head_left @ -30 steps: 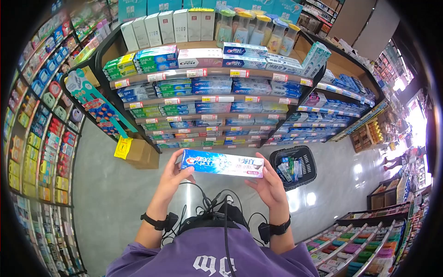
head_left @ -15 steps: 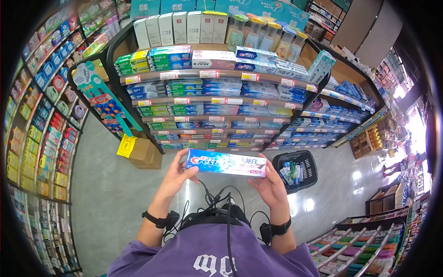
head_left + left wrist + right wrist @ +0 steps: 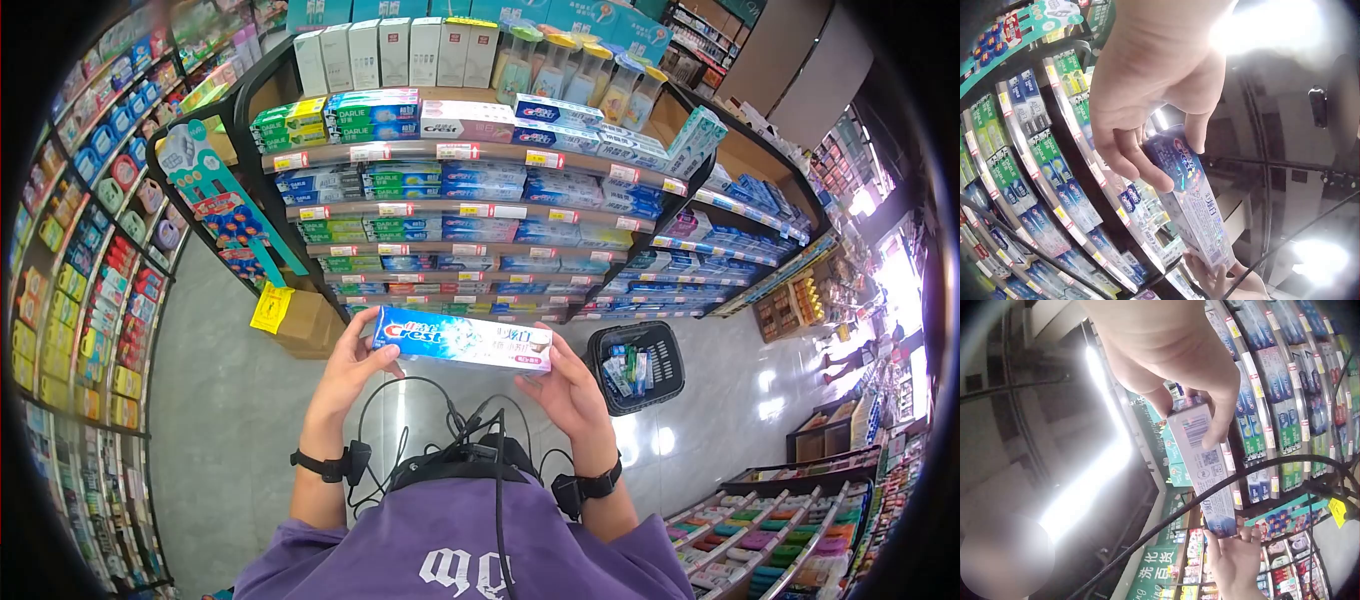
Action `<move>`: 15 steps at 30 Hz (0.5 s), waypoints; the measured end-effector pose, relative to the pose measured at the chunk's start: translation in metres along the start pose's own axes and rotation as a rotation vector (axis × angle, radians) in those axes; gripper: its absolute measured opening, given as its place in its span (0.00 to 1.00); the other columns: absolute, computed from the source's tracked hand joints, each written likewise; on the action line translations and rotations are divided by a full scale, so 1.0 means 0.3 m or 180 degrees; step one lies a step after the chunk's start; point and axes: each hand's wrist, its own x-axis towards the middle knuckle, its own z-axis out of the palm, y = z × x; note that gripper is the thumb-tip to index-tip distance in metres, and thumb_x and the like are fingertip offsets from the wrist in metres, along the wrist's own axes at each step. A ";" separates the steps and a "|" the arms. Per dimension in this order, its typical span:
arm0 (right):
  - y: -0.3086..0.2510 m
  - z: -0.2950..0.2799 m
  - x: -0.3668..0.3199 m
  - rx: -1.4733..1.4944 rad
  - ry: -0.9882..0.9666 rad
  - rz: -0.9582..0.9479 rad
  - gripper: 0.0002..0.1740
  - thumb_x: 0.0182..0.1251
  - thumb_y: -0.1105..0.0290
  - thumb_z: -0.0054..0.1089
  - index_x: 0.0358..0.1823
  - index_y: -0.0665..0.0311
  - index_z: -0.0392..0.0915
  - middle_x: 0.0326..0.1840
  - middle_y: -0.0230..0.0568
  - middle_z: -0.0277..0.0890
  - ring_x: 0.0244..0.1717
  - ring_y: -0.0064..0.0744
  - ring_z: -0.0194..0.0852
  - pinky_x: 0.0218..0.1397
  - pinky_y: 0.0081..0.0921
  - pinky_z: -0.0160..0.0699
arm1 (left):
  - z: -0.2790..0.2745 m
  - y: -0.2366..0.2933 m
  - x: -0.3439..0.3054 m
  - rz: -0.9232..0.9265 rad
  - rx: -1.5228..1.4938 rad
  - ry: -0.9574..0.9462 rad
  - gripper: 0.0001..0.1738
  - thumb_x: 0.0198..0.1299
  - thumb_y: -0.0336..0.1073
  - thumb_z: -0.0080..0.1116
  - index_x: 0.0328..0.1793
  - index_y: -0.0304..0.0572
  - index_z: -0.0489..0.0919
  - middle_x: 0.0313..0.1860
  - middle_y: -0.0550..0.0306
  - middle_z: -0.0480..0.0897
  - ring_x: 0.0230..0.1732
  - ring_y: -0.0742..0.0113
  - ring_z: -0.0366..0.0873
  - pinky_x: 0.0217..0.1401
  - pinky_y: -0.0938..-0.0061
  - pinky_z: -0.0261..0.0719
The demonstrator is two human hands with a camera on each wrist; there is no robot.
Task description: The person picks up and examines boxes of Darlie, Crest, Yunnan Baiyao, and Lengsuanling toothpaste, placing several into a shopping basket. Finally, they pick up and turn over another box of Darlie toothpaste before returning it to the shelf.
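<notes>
Both hands hold a blue-and-white Crest toothpaste box (image 3: 462,340) level in front of the body, its printed front facing up. The left hand (image 3: 345,368) pinches the blue end, thumb on the near edge. At the white end, the right hand (image 3: 570,385) grips with thumb and fingers. In the left wrist view, the left hand's (image 3: 1147,94) thumb and fingers clasp the box (image 3: 1194,200) from both sides. A barcode shows on the face of the box (image 3: 1200,456) in the right wrist view, close to the right hand's (image 3: 1166,369) fingertips.
A curved shelf unit (image 3: 460,212) stacked with toothpaste boxes stands ahead. On the floor at right sits a black shopping basket (image 3: 672,372) with several packs inside. A cardboard box (image 3: 312,322) stands at left. Black cables (image 3: 372,402) hang near the waist.
The toothpaste box and both hands have shifted slightly left and toward the body since half a second ago. Both hands keep their hold. The head view has swung a little left.
</notes>
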 end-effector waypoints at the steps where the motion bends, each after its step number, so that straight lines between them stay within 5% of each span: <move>1: -0.002 0.003 -0.003 0.0017 0.0006 -0.0011 0.32 0.82 0.64 0.52 0.82 0.57 0.56 0.73 0.40 0.69 0.70 0.36 0.72 0.71 0.47 0.75 | -0.002 0.000 0.001 -0.0029 -0.0049 -0.0031 0.39 0.66 0.33 0.68 0.78 0.34 0.60 0.52 0.48 0.83 0.40 0.63 0.86 0.46 0.66 0.87; 15: -0.016 -0.076 -0.049 0.0158 0.0081 0.0017 0.31 0.80 0.66 0.54 0.81 0.58 0.58 0.72 0.42 0.71 0.69 0.38 0.73 0.70 0.47 0.76 | 0.051 -0.051 -0.044 -0.0084 -0.0252 -0.0174 0.38 0.65 0.27 0.69 0.77 0.38 0.61 0.52 0.49 0.85 0.47 0.65 0.84 0.48 0.67 0.87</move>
